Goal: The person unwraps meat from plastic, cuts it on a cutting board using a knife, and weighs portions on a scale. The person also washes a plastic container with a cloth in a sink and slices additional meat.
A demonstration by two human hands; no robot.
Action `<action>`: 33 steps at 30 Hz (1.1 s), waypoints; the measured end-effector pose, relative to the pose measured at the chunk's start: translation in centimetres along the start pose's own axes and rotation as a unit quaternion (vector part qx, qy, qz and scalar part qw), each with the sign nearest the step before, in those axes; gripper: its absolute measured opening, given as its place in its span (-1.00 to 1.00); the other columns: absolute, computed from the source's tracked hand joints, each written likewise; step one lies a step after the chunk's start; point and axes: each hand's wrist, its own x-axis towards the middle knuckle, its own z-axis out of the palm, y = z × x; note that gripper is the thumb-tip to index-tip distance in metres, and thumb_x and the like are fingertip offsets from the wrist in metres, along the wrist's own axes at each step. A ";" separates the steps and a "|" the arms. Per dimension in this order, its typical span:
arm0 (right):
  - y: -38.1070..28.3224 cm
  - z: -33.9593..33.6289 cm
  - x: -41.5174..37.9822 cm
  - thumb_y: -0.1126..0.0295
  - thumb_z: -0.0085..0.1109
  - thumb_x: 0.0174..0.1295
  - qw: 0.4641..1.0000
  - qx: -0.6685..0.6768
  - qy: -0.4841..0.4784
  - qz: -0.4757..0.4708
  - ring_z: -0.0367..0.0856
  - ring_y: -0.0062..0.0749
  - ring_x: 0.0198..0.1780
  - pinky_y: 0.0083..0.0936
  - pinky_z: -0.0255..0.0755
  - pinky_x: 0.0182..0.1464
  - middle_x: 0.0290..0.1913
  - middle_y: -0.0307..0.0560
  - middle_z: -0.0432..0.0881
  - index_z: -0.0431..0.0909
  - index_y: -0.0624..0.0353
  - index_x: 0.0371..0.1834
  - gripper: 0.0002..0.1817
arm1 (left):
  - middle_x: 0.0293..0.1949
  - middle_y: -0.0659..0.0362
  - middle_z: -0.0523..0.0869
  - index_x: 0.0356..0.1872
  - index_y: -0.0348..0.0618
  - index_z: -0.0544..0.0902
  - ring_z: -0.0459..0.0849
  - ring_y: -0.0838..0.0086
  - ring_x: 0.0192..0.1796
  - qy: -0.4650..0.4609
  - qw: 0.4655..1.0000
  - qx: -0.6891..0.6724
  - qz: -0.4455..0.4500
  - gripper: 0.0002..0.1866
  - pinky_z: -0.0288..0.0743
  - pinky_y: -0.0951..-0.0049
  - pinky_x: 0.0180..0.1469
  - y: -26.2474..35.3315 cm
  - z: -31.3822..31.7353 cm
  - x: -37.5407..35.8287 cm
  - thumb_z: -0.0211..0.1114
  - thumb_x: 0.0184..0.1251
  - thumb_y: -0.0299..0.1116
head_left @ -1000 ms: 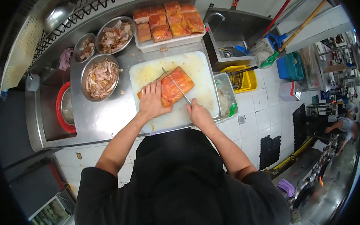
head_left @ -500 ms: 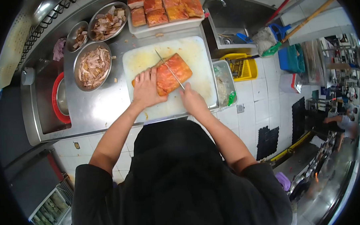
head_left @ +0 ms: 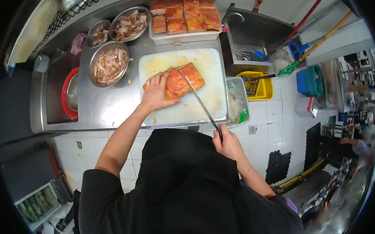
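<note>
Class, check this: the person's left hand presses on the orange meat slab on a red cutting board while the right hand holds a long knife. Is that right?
Not quite. The cutting board is white, not red, as the head view shows. The left hand does press the orange meat slab, and the right hand holds the long knife.

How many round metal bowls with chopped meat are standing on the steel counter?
3. The large bowl stands left of the cutting board. The small bowl is behind it. The medium bowl is beside the white tray. More may be hidden outside the view.
</note>
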 end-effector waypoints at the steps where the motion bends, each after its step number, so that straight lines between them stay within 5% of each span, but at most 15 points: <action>1: -0.3 0.5 0.5 0.34 0.15 0.45 0.994 0.053 0.066 -0.069 0.69 0.50 -0.19 0.21 0.54 -0.20 -0.22 0.45 0.71 0.33 0.29 0.06 -0.69 | 0.44 -0.11 0.38 0.52 -0.16 0.31 0.35 -0.07 0.51 0.001 0.999 -0.030 0.013 0.20 0.17 -0.03 0.55 0.2 0.3 -0.3 0.62 -0.10 0.33; 8: -6.5 3.0 9.5 0.46 0.04 0.41 0.994 -0.104 0.014 -0.021 0.70 0.47 -0.19 0.25 0.55 -0.12 -0.24 0.42 0.72 0.28 0.33 0.10 -0.72 | 0.37 -0.03 0.40 0.40 -0.11 0.41 0.36 0.00 0.46 0.013 0.998 -0.067 0.011 0.04 0.20 -0.03 0.50 -1.0 -0.4 -0.6 0.58 -0.04 0.31; 10: -8.1 3.4 10.3 0.52 0.00 0.40 0.986 -0.160 -0.045 -0.015 0.76 0.35 -0.22 0.16 0.62 -0.15 -0.28 0.36 0.75 0.30 0.32 0.05 -0.77 | 0.40 -0.02 0.39 0.40 -0.07 0.42 0.35 0.02 0.46 -0.065 0.997 -0.049 -0.003 0.02 0.18 -0.06 0.47 -1.3 -0.4 -0.7 0.58 -0.07 0.26; 13: -8.4 5.1 10.2 0.56 0.04 0.35 0.973 -0.224 -0.057 -0.019 0.82 0.21 -0.24 0.06 0.69 -0.17 -0.32 0.31 0.77 0.31 0.28 0.01 -0.78 | 0.43 -0.02 0.37 0.40 -0.04 0.42 0.34 0.02 0.47 -0.041 0.998 -0.036 0.003 0.03 0.15 -0.06 0.45 -1.7 0.4 -0.7 0.58 -0.12 0.24; 20: -9.8 4.9 10.0 0.58 0.06 0.34 0.970 -0.230 -0.080 -0.009 0.83 0.16 -0.29 -0.01 0.71 -0.24 -0.33 0.29 0.77 0.30 0.25 -0.04 -0.80 | 0.45 -0.04 0.37 0.40 -0.12 0.42 0.31 0.00 0.46 -0.045 0.996 -0.071 0.008 0.01 0.13 -0.03 0.48 -2.1 0.2 -0.8 0.55 -0.06 0.23; 23: -9.9 5.2 10.2 0.47 -0.04 0.42 0.972 -0.203 -0.108 0.039 0.79 0.32 -0.20 0.11 0.66 -0.10 -0.31 0.34 0.76 0.30 0.28 0.01 -0.82 | 0.46 -0.04 0.36 0.38 -0.16 0.43 0.31 -0.01 0.46 -0.038 0.996 -0.084 0.018 -0.01 0.12 -0.02 0.49 -2.2 0.1 -0.7 0.55 -0.03 0.22; 25: -9.3 6.3 10.2 0.50 0.00 0.42 0.967 -0.245 -0.076 0.009 0.84 0.10 -0.31 -0.06 0.73 -0.27 -0.35 0.24 0.76 0.31 0.28 -0.03 -0.85 | 0.46 -0.03 0.36 0.38 -0.17 0.45 0.31 -0.03 0.46 -0.029 0.994 -0.103 0.018 -0.01 0.12 -0.03 0.50 -2.1 -0.1 -0.8 0.55 -0.03 0.24; 33: -8.3 7.5 9.8 0.45 -0.01 0.44 0.967 -0.246 -0.063 -0.001 0.84 0.09 -0.32 -0.10 0.74 -0.30 -0.36 0.19 0.75 0.31 0.30 -0.03 -0.83 | 0.47 -0.02 0.35 0.39 -0.14 0.46 0.30 -0.06 0.46 -0.028 0.994 -0.106 0.023 -0.01 0.13 -0.04 0.50 -2.6 0.3 -1.0 0.61 -0.01 0.21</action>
